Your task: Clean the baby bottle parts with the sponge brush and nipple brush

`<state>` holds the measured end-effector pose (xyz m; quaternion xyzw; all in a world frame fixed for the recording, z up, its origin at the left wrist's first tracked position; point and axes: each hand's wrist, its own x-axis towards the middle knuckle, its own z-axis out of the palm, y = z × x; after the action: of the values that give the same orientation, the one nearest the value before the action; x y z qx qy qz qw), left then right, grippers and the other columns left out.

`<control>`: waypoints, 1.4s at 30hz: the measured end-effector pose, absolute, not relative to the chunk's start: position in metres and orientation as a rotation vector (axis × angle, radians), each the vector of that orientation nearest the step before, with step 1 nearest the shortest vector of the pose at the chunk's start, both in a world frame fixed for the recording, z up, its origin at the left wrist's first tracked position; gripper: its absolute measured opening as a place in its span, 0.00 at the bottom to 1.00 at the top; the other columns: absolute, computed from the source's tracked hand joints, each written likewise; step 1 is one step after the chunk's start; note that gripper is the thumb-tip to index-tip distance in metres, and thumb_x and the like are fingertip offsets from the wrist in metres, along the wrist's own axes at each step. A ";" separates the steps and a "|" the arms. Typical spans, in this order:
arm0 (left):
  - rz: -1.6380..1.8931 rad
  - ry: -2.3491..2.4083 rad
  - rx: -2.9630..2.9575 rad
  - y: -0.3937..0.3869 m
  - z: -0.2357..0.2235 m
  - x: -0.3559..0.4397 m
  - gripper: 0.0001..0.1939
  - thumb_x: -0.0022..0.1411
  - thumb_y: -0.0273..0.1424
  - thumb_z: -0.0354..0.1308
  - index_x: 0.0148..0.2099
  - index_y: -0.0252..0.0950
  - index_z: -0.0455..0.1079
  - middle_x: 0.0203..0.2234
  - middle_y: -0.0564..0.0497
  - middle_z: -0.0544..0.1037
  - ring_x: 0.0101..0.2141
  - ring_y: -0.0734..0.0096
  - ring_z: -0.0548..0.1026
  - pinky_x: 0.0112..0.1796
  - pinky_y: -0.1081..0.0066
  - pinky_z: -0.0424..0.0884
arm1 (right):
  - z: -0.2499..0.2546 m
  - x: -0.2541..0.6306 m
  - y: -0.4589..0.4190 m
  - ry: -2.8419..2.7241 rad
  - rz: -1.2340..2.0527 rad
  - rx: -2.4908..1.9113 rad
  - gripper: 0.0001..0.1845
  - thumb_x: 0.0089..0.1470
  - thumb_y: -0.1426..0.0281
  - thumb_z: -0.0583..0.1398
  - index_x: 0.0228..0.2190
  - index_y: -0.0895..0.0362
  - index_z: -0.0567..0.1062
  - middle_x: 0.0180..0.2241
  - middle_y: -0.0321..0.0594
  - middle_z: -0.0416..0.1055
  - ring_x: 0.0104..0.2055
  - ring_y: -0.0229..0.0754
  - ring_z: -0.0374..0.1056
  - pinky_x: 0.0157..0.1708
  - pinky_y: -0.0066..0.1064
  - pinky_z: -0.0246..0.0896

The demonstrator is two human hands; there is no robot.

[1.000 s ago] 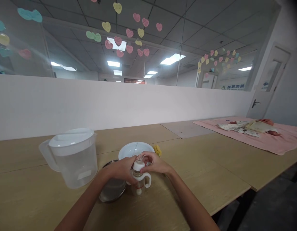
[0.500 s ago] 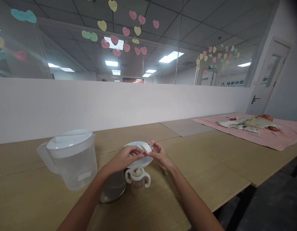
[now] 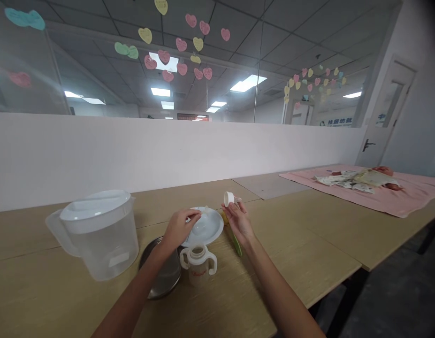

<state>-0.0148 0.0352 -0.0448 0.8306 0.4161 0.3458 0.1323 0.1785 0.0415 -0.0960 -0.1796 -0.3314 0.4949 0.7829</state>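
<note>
My right hand (image 3: 239, 220) holds a white bottle collar (image 3: 229, 199) with a clear teat behind it, raised above the table. My left hand (image 3: 182, 227) is pinched over the left side of a white bowl (image 3: 216, 230); a small pale piece shows by the fingertips, too small to make out. In front of the bowl, a baby bottle (image 3: 199, 267) with two white handles stands upright, its mouth uncovered. A round metal dish (image 3: 164, 281) sits to its left, partly hidden by my left forearm. Beside my right wrist lies a green-handled brush (image 3: 235, 243), its yellowish end partly covered.
A large clear jug (image 3: 108, 239) with a lid stands on the left of the wooden table (image 3: 309, 253). On the far right, a baby doll (image 3: 372, 178) in light clothes lies on a pink cloth (image 3: 396, 206). A white wall (image 3: 175, 150) runs behind.
My hands have moved apart; the right one carries the collar up and to the right. The pale piece that stood in the bottle's mouth is gone from there. The view has shifted slightly.
</note>
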 end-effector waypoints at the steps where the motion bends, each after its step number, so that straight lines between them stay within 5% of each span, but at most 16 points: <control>1: 0.969 1.203 2.448 0.040 -0.052 -0.015 0.16 0.59 0.37 0.46 0.41 0.36 0.72 0.38 0.49 0.76 0.39 0.68 0.71 0.41 0.71 0.64 | -0.097 0.177 0.042 -0.723 1.079 -0.404 0.19 0.37 0.69 0.66 0.36 0.52 0.71 0.33 0.32 0.70 0.35 0.35 0.68 0.40 0.29 0.65; 7: 0.775 1.196 2.483 0.056 -0.081 -0.016 0.17 0.57 0.36 0.48 0.42 0.33 0.72 0.38 0.47 0.76 0.38 0.66 0.72 0.41 0.71 0.65 | -0.102 0.165 0.042 -0.798 1.085 -0.532 0.22 0.34 0.70 0.67 0.36 0.54 0.71 0.36 0.34 0.69 0.34 0.35 0.67 0.37 0.29 0.63; 14: 0.991 1.103 2.406 0.027 -0.047 -0.009 0.27 0.51 0.36 0.56 0.54 0.36 0.60 0.49 0.46 0.68 0.45 0.65 0.68 0.43 0.69 0.66 | -0.104 0.150 0.036 -1.064 1.021 -0.632 0.25 0.30 0.73 0.67 0.35 0.55 0.69 0.34 0.34 0.68 0.33 0.34 0.64 0.31 0.24 0.59; 26: 0.963 1.067 2.636 0.014 -0.043 0.000 0.20 0.53 0.37 0.55 0.49 0.38 0.65 0.43 0.47 0.73 0.43 0.61 0.69 0.44 0.66 0.63 | -0.102 0.140 0.026 -1.173 1.007 -0.529 0.11 0.40 0.66 0.64 0.30 0.56 0.73 0.31 0.35 0.69 0.33 0.35 0.63 0.33 0.25 0.57; 36: 0.883 0.780 2.538 0.002 -0.026 -0.008 0.19 0.54 0.37 0.54 0.50 0.41 0.66 0.44 0.51 0.73 0.43 0.64 0.70 0.45 0.69 0.63 | -0.099 0.151 0.026 -1.126 1.143 -0.613 0.13 0.38 0.64 0.65 0.29 0.57 0.76 0.27 0.36 0.72 0.28 0.34 0.65 0.27 0.25 0.62; 42: 0.919 0.933 2.478 0.016 -0.031 -0.017 0.20 0.55 0.42 0.51 0.47 0.38 0.67 0.42 0.48 0.72 0.43 0.64 0.68 0.44 0.68 0.64 | -0.100 0.157 0.030 -1.042 1.419 -0.427 0.14 0.38 0.65 0.66 0.30 0.57 0.74 0.33 0.38 0.72 0.34 0.38 0.67 0.37 0.34 0.64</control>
<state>-0.0167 0.0159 -0.0315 0.8714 0.3283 0.3233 0.1686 0.1573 0.0299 -0.1003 -0.1856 -0.4527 0.6165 0.6169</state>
